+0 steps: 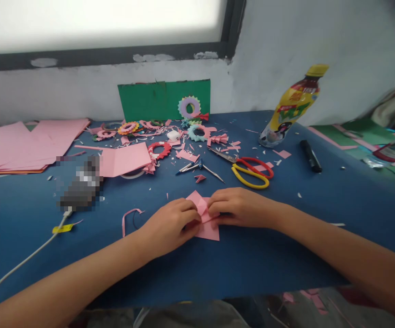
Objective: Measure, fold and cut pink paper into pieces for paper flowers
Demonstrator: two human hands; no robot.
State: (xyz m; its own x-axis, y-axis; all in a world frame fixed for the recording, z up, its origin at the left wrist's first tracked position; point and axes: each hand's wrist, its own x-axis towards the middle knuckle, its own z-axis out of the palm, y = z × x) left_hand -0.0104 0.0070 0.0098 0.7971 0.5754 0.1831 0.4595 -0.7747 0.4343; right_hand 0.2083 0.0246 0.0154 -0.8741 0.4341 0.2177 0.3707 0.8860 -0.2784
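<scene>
A partly folded piece of pink paper (208, 231) lies on the blue table between my two hands. From the left, my left hand (175, 223) pinches it with thumb and fingers closed. My right hand (240, 207) presses on its other side, fingers bent over a fold. A raised pink flap shows between the fingertips, which partly hide the folds. Just beyond the paper sit a small folded pink piece (200, 178) and a blue-jointed compass (200, 166). Scissors (252, 173) with one red and one yellow handle lie beyond my right hand.
Pink sheets (30, 146) are stacked at the left. A blurred device (81, 184) trails a white cable (27, 257). Paper rings (197, 132) and scraps lie before a green board (146, 100). A drink bottle (291, 109) and black marker (310, 156) are at the right.
</scene>
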